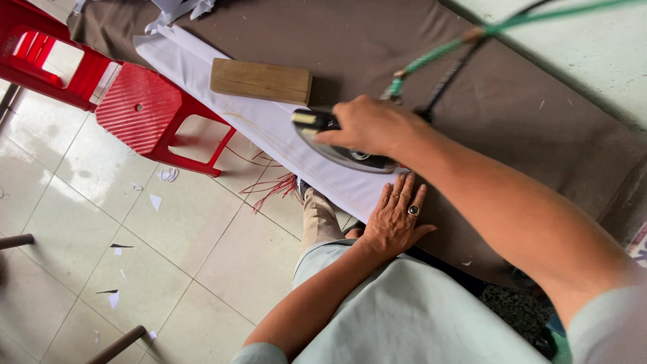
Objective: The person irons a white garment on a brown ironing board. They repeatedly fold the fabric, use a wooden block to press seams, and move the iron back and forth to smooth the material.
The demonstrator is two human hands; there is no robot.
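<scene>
Fingers of your right hand [371,125] clamp the iron [340,145] on white fabric [269,125]; your left hand [396,219], fingers together, presses flat at 5 o'clock of it.

The right hand [369,126] sits at frame centre, fingers curled shut in a grip, its bare forearm running down to the lower right. Just below it, the left hand [396,219] lies flat, palm down, fingers spread, a ring showing.
</scene>
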